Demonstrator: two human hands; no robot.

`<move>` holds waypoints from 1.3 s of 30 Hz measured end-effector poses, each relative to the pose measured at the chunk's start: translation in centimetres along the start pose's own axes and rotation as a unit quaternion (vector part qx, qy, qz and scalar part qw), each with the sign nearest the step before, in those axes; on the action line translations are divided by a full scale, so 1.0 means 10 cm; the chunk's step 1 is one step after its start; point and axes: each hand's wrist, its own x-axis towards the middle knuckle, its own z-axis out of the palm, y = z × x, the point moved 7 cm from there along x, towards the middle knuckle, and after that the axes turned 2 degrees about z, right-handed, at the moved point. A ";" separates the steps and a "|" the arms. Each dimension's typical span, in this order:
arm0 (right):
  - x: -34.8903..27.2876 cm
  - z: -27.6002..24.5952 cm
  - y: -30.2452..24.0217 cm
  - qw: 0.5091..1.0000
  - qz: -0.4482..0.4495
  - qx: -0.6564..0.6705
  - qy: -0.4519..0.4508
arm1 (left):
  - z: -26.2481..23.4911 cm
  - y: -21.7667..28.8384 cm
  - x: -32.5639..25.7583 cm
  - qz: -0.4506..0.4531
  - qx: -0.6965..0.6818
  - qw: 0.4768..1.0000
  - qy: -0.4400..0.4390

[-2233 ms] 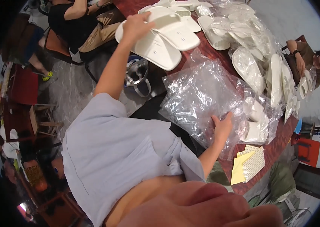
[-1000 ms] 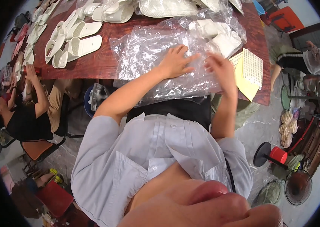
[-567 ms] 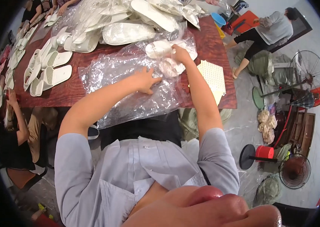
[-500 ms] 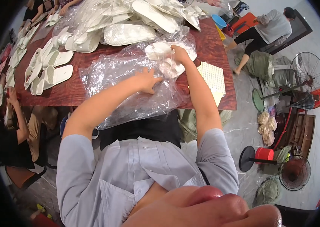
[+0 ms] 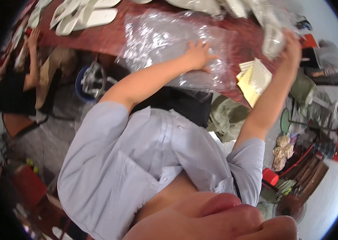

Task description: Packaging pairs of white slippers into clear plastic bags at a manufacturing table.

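My left hand (image 5: 202,57) lies with fingers spread on a pile of clear plastic bags (image 5: 153,42) at the table's front edge. At the table's right side, my right hand (image 5: 291,50) is closed on a pair of white slippers (image 5: 273,42) in a clear bag. Motion smears that hand and the bag a little, and the fingertips are partly hidden. Below the right hand, cream and yellow label sheets (image 5: 257,78) lie near the table corner.
Several loose white slippers (image 5: 95,16) sit at the table's far left, and more bagged ones (image 5: 201,6) along the far edge. A blue bucket (image 5: 83,86) stands below on the left. Another person's arm (image 5: 33,56) rests at the left; a person in grey (image 5: 329,56) bends at the right.
My right hand has carried the bagged slippers from beside the plastic bags to the right, past the label sheets. My left hand stays spread on the bags. The view has shifted.
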 end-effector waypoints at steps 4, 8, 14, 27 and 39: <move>-1.01 0.42 -0.85 0.996 -0.088 -0.011 -0.016 | -0.02 -0.02 0.02 -0.019 0.003 1.000 -0.012; -1.93 1.07 -0.85 0.993 -0.115 0.005 -0.035 | 0.17 -0.11 0.06 0.043 -0.002 0.993 0.110; -2.20 1.97 0.22 0.984 -0.086 -0.153 -0.030 | -0.24 0.13 -0.24 0.089 -0.068 0.988 0.109; -1.53 2.62 0.93 0.923 0.019 -0.244 -0.298 | -0.14 0.48 -0.30 0.139 -0.308 0.935 -0.107; -1.91 2.03 1.04 0.939 0.039 -0.190 -0.282 | -1.51 0.64 -1.36 0.365 -0.329 0.870 0.048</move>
